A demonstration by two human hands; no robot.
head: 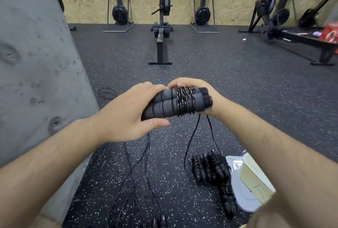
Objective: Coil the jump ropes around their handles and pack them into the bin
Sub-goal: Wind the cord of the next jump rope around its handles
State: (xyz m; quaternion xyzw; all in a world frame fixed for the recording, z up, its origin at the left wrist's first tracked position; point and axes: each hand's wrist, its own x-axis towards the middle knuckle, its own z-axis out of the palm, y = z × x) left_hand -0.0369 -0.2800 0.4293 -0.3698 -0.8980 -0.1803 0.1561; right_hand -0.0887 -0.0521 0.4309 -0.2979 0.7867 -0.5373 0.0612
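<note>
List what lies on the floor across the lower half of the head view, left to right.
Concrete pillar → loose uncoiled ropes → pile of coiled jump ropes → pale bin.

left hand (pixel 124 116) close beside right hand (pixel 190 84)

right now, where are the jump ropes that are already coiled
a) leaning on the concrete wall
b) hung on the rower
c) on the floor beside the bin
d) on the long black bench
c: the coiled jump ropes lie bunched on the speckled floor, just left of the pale bin.
</note>
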